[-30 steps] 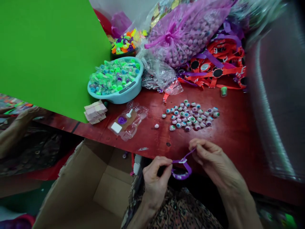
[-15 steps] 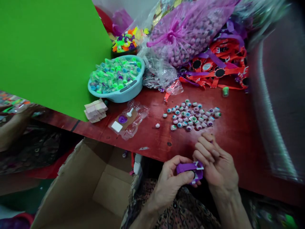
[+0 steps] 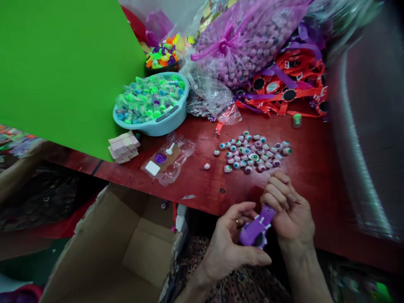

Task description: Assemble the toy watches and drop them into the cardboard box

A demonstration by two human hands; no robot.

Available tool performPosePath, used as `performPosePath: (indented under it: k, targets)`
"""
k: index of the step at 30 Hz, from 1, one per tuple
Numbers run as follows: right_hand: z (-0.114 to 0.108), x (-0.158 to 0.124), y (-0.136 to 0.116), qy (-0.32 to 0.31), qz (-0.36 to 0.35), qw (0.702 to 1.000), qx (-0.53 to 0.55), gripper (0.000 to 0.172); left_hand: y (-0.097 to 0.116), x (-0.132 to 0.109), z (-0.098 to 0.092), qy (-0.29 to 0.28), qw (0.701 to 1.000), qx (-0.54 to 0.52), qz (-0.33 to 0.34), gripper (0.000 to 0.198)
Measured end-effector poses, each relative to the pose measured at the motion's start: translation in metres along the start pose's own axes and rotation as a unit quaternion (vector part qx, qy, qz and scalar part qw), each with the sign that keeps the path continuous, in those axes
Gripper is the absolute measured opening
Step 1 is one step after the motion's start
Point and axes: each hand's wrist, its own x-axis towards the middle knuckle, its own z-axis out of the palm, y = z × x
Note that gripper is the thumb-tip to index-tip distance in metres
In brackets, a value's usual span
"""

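Observation:
A purple toy wristwatch [image 3: 254,231] with white lettering on its strap hangs between my hands, in front of the table edge. My right hand [image 3: 290,206] is closed, its curled fingers pinching the strap's upper end. Around the watch's lower end my left hand [image 3: 230,240] makes a loose C, thumb stretched out below and fingers spread above. The watch lies against or close to that hand; whether they touch I cannot tell. Just beyond my right hand, many small eyeball-patterned balls [image 3: 252,153] lie in a loose pile on the red table [image 3: 202,189].
A clear blister tray [image 3: 170,164] holds a few small pieces. Near it are paper bundles [image 3: 124,147] and a blue basin [image 3: 164,126] of capped tubes. Bagged balls [image 3: 249,46] and red straps [image 3: 293,92] fill the back. A cardboard box [image 3: 110,248] stands below. Another person's arm [image 3: 22,168] shows at left.
My left thumb has come off the watch face and my left fingers have spread. My right hand now grips the strap end, and the watch has turned, with its strap pointing up right.

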Motion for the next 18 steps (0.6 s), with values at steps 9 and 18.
performPosePath:
  k: [9,18]
  targets:
    - [0.012,-0.007,0.003,-0.010,-0.009,0.995,-0.097,0.018,-0.015,0.011,0.011,0.066,0.995,-0.018,-0.067,0.034]
    - [0.019,-0.005,0.008,-0.026,-0.001,0.989,-0.148,0.018,-0.018,0.014,0.011,0.092,0.995,-0.015,-0.040,0.028]
